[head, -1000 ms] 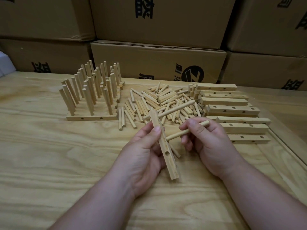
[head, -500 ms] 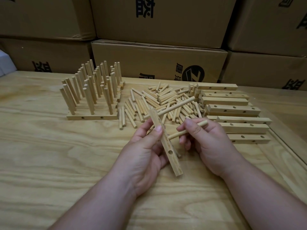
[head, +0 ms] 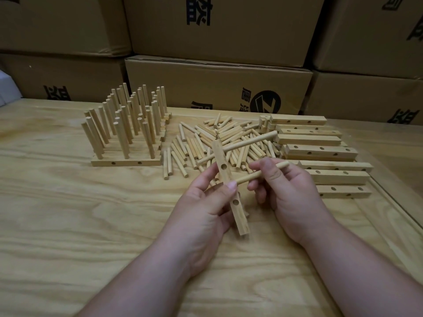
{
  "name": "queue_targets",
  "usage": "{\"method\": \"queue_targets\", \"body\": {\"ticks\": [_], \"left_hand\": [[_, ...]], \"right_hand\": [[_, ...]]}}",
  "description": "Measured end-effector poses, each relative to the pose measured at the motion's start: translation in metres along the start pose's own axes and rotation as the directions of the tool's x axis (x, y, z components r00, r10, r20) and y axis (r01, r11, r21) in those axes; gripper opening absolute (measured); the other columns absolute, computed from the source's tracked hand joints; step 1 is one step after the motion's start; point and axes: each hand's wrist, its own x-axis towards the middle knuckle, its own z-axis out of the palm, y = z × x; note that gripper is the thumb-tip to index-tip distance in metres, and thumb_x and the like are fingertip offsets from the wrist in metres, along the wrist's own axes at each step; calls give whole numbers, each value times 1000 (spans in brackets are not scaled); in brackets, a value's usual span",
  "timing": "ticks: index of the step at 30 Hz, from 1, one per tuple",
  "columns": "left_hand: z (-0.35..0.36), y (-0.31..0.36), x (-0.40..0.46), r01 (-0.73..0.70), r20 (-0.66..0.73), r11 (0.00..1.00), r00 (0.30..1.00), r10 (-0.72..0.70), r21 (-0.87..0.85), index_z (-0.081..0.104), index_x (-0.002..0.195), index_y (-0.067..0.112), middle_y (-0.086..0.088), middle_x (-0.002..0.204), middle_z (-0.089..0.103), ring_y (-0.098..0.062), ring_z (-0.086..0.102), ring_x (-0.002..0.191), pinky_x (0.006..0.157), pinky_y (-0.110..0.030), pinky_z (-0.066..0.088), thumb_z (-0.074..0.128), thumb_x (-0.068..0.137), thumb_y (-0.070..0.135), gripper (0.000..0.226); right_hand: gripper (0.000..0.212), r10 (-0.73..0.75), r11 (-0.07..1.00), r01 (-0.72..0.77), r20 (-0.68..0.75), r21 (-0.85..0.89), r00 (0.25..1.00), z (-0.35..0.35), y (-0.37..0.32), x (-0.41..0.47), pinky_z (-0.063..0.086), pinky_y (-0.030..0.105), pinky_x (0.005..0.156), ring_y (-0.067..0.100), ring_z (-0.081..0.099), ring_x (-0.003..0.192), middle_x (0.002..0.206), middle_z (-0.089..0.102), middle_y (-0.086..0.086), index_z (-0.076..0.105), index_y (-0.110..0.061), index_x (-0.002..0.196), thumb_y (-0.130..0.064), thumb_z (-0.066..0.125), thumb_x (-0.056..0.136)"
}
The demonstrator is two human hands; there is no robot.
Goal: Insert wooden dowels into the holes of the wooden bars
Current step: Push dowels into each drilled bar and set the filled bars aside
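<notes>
My left hand [head: 206,209] grips a wooden bar [head: 238,213] that runs from near me away toward the dowel pile, its face with two open holes turned to the camera. One dowel [head: 254,140] sticks out of the bar's far end toward the right. My right hand [head: 283,191] pinches a second dowel [head: 246,178] whose left tip touches the bar's side by my left thumb, between the two visible holes. Loose dowels [head: 224,138] lie in a heap behind the hands.
Finished bars with upright dowels [head: 128,129] stand at the back left. A stack of bare bars [head: 320,152] lies at the right. Cardboard boxes [head: 217,88] wall off the back of the wooden table [head: 68,225], whose raised edge strip [head: 389,202] runs along the right.
My left hand turned the bar so that its holed face shows more and moved it slightly right. The right hand brought its dowel's tip in against the bar.
</notes>
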Motion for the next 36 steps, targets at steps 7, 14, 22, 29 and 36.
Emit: {"method": "queue_targets", "body": {"ticks": [7,14,22,29,36], "left_hand": [[-3,6,5,10,-90,977,995,-30,-213,56,134,13,-6,90,71,-17,71,76,72,-43,63,62,92,10,43],[-5,8,6,9,-98,974,995,-32,-228,59,138,11,0,107,75,-17,69,92,74,-31,57,68,84,25,57],[-8,7,5,14,-107,969,993,-42,-246,65,121,21,0,110,76,-18,71,91,67,-31,57,61,95,22,26],[-7,7,6,11,-123,965,991,-44,-261,67,114,29,2,113,77,-18,76,87,70,-45,58,60,98,22,19],[-6,6,6,11,-110,972,993,-37,-233,59,133,32,2,116,76,-24,70,111,71,-48,60,62,95,20,40]], "right_hand": [[49,-34,991,26,-63,-131,997,0,5,-1,45,23,55,13,53,59,70,68,5,75,-18,88,-59,49,92],[11,-41,494,143,142,-858,989,9,13,-4,45,21,64,3,55,77,83,56,-8,69,-31,75,-38,76,77],[6,-86,593,21,-38,-805,996,6,14,-2,42,16,55,2,57,65,67,61,-10,72,-31,77,-29,74,83],[9,-138,920,42,-221,-390,965,8,3,-2,49,13,54,5,63,58,70,71,5,68,-17,84,-12,69,91],[7,-230,961,207,-114,-182,966,12,-2,-7,49,14,58,9,67,62,64,69,1,62,-7,83,-8,56,79]]}}
